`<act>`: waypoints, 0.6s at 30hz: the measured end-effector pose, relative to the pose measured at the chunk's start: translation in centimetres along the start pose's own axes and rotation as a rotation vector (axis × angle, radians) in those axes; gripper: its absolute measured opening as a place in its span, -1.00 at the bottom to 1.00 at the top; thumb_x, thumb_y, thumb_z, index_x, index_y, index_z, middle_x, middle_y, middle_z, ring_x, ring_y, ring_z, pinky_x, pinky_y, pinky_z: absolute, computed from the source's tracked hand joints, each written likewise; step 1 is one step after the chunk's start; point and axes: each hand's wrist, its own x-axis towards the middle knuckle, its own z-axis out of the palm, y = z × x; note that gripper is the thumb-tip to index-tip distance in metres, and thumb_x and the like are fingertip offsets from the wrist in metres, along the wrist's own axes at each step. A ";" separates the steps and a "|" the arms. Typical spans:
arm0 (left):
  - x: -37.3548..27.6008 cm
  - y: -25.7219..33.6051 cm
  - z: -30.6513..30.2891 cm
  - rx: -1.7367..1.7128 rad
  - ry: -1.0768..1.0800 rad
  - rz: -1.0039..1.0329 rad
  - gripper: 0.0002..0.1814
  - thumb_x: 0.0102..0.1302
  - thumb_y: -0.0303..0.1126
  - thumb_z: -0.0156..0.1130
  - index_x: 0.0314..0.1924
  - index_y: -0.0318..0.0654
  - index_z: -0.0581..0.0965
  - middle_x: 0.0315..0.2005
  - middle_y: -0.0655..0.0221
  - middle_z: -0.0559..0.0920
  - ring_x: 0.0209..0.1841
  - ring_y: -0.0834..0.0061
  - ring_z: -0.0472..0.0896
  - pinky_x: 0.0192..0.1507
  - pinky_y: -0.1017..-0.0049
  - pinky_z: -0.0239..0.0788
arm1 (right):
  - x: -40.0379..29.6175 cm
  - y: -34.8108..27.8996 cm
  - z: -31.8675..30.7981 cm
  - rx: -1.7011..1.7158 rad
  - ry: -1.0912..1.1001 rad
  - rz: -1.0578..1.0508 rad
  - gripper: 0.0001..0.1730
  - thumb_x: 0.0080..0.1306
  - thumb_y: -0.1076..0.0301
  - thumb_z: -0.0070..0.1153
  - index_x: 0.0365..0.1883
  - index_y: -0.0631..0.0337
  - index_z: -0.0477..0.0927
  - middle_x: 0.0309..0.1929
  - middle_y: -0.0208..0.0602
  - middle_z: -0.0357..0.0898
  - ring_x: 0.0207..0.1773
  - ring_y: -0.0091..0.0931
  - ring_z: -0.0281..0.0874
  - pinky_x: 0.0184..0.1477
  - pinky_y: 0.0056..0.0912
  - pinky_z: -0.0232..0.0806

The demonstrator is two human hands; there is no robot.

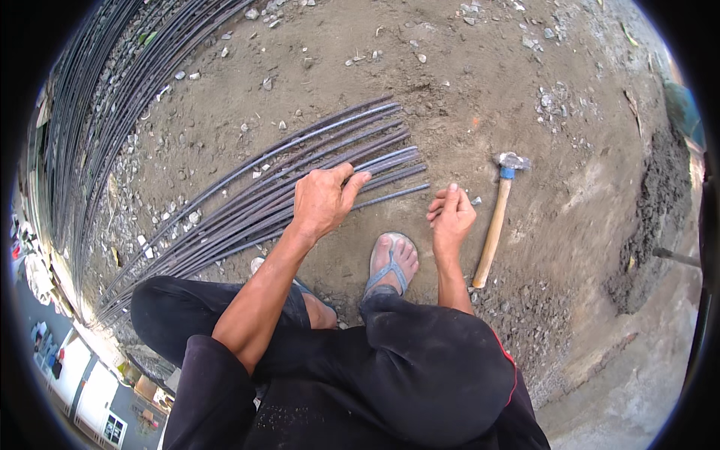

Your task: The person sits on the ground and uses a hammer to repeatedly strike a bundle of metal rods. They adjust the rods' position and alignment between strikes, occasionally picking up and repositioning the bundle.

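Observation:
A bundle of ribbed steel reinforcing bars (pixel 247 188) fans across the dirt, their cut ends staggered in front of me. Over the bars is my left hand (pixel 323 197), its fingers curled. One bar (pixel 396 154) runs in between its thumb and index finger; the undersides of the fingers are hidden. My right hand (pixel 453 216) hovers past the bar ends with loosely bent fingers, and nothing shows in it. To its right a hammer (pixel 491 233) lies on the ground, with a wooden handle, a blue band and a worn steel head (pixel 513 161).
More long bars (pixel 135 67) curve along the upper left over gravel. My sandalled foot (pixel 392 261) rests just below the bar ends. Wet mortar or mud (pixel 655 219) is heaped at the right, near a rod-like handle (pixel 675 257). Stones are scattered over the dirt (pixel 337 84).

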 end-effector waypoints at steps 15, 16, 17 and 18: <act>0.1 -1.1 4.1 -0.042 0.164 0.036 -0.50 0.48 0.06 0.36 -0.37 -0.27 0.65 -0.54 0.03 0.68 -0.42 -0.10 0.69 -0.38 0.05 0.48 | 3.9 0.8 -5.1 -0.163 0.313 -0.233 -0.52 0.69 0.09 0.10 -0.28 0.35 0.65 -0.59 -0.43 0.54 -0.56 -0.60 0.51 -0.47 -0.48 0.33; 0.5 -1.2 3.9 -0.041 0.228 0.065 -0.49 0.48 0.08 0.35 -0.39 -0.27 0.63 -0.53 0.05 0.68 -0.42 -0.09 0.69 -0.38 0.03 0.48 | 3.9 0.4 -6.6 -0.268 0.291 -0.192 -0.59 0.65 0.11 0.16 -0.11 0.38 0.66 -0.37 -0.25 0.65 -0.31 -0.40 0.66 -0.22 -0.31 0.48; 1.0 -1.3 3.7 -0.040 0.294 0.093 -0.47 0.48 0.09 0.34 -0.40 -0.26 0.62 -0.53 0.07 0.69 -0.42 -0.09 0.69 -0.39 0.01 0.48 | 4.6 0.3 -7.2 -0.450 0.375 -0.307 -0.60 0.62 0.12 0.20 -0.03 0.38 0.65 -0.26 -0.17 0.65 -0.18 -0.31 0.65 -0.10 -0.23 0.47; 1.7 -1.5 2.8 -0.019 0.295 0.092 -0.49 0.49 0.07 0.35 -0.40 -0.26 0.63 -0.52 0.09 0.69 -0.40 -0.06 0.69 -0.37 0.03 0.48 | 4.0 0.7 -8.5 -0.659 0.459 -0.400 -0.59 0.59 0.12 0.23 0.05 0.38 0.63 -0.14 -0.09 0.64 -0.04 -0.23 0.64 0.03 -0.15 0.46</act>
